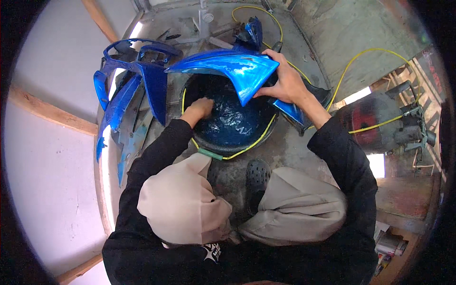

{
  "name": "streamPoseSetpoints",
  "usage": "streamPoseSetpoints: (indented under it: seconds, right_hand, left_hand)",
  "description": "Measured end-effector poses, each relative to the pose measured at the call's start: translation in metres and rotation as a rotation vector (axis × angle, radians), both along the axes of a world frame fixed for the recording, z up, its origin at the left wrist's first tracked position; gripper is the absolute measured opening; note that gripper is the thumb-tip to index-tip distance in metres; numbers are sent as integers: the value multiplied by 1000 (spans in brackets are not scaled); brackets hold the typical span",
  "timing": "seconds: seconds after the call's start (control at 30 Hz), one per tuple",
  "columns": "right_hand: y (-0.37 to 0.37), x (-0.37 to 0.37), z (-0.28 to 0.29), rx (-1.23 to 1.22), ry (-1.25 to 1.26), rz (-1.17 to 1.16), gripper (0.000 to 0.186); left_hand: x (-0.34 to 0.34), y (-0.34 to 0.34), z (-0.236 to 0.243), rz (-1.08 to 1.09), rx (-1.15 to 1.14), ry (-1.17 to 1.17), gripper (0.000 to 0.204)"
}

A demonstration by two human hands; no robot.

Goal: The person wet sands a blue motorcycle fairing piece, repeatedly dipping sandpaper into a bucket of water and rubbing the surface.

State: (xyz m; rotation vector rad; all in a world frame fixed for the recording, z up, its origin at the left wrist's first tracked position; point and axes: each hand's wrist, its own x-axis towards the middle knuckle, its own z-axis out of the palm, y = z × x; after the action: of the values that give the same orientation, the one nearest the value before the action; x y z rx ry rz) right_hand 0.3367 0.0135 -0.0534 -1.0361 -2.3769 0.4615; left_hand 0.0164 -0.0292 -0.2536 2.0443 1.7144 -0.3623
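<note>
My right hand [287, 83] is closed around the right end of a glossy blue curved plastic panel [244, 73], lifting it over a black tub [202, 137] of water, which has a yellow cord around it. Down inside the tub's left side, my left hand [204, 107] has its fingers curled at the water; whatever they may hold is hidden. Another blue piece [287, 109] with black parts rests just right of the tub, below my right wrist.
Blue body panels [152, 90] stand at the left by a white wall [47, 180]. More blue pieces [251, 33] lie behind the tub near a pipe [204, 23]. A yellow hose [356, 54] runs to a dirty tank-like machine [365, 123] at the right. My bent knees are below.
</note>
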Motion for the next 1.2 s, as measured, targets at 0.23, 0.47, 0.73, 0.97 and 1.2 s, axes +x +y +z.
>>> streamPoseSetpoints:
  seconds: [0.23,0.47,0.73,0.97,1.2]
  right_hand:
    - [1,0,-2,12,0,4,129]
    - [0,1,-1,31,9,9,130]
    - [1,0,-1,25,2,3,129]
    - [-1,0,1,32,4,3,130]
    - [-1,-1,1,2,-13,-15,133]
  left_hand:
    - [0,0,3,81,38,10,37]
    - [-6,3,-12,-17,164,4,40]
    - [-6,12,-12,-80,-205,-420,38]
    - [-13,-8,77,165,-532,-865,35]
    - [-29,9,222,81,-597,-821,34]
